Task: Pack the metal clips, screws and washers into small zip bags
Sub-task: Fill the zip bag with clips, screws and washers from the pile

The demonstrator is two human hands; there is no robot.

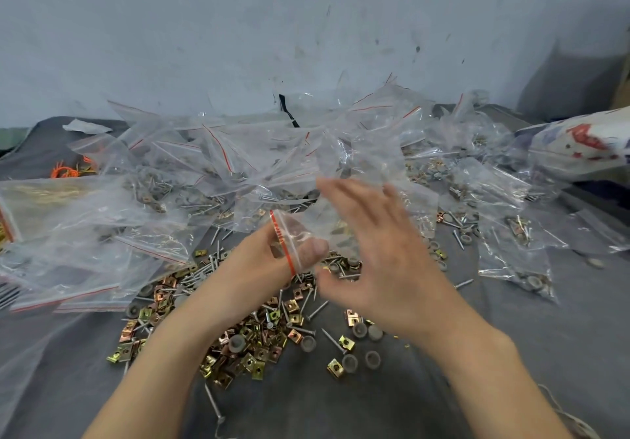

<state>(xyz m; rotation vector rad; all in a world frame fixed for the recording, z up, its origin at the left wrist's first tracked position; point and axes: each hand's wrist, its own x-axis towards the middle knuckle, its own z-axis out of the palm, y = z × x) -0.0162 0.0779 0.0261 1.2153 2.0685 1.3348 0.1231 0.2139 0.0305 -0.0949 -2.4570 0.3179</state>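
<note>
My left hand [269, 261] pinches a small clear zip bag [293, 237] with a red seal strip, thumb showing through the plastic. My right hand [378, 244] hovers just right of that bag, blurred, with fingers spread and straight and nothing in it. Below both hands lies a loose heap of brass-coloured metal clips [252, 353], long screws [317, 310] and grey round washers [359, 331] on a dark grey cloth [511, 302].
A big pile of filled clear zip bags [218, 162] spans the back of the cloth, with more bags [511, 234] at the right. A flat stack of unfilled bags [68, 278] lies at the left. Orange rubber bands [68, 169] sit far left. A printed sack [579, 145] lies at the right.
</note>
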